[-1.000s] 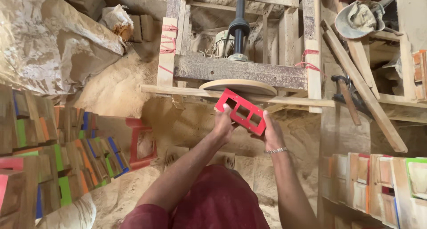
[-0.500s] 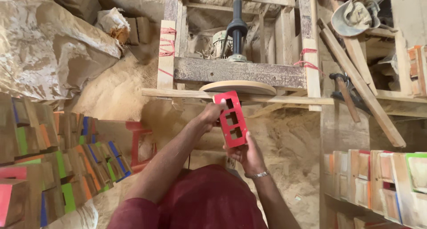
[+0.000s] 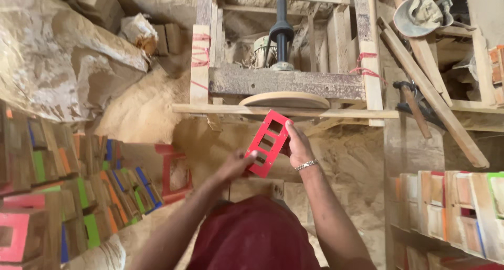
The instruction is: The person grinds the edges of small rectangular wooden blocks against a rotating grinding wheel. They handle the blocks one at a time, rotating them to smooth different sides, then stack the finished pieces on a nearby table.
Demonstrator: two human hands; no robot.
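I hold a red wooden frame (image 3: 268, 143) with three rectangular cut-outs, tilted on a diagonal, just below a round sanding disc (image 3: 286, 99). My left hand (image 3: 236, 165) grips its lower left end. My right hand (image 3: 298, 144), with a metal bracelet on the wrist, grips its right edge. The frame's upper end is near a wooden rail (image 3: 220, 109) that runs under the disc. The disc sits on a wooden machine stand (image 3: 286, 81) with a dark shaft (image 3: 281, 31) above it.
Sawdust (image 3: 142, 110) lies heaped around the stand. Stacks of painted wooden pieces (image 3: 68, 186) fill the left, more (image 3: 446, 202) on the right shelf. A red frame (image 3: 170, 173) lies at left. A hammer (image 3: 412, 99), a leaning plank (image 3: 430, 91) and a cap (image 3: 422, 13) are at right.
The red frame has been turned in my hands, from upright half a second ago to a diagonal slant now. My left hand has dropped to its lower end.
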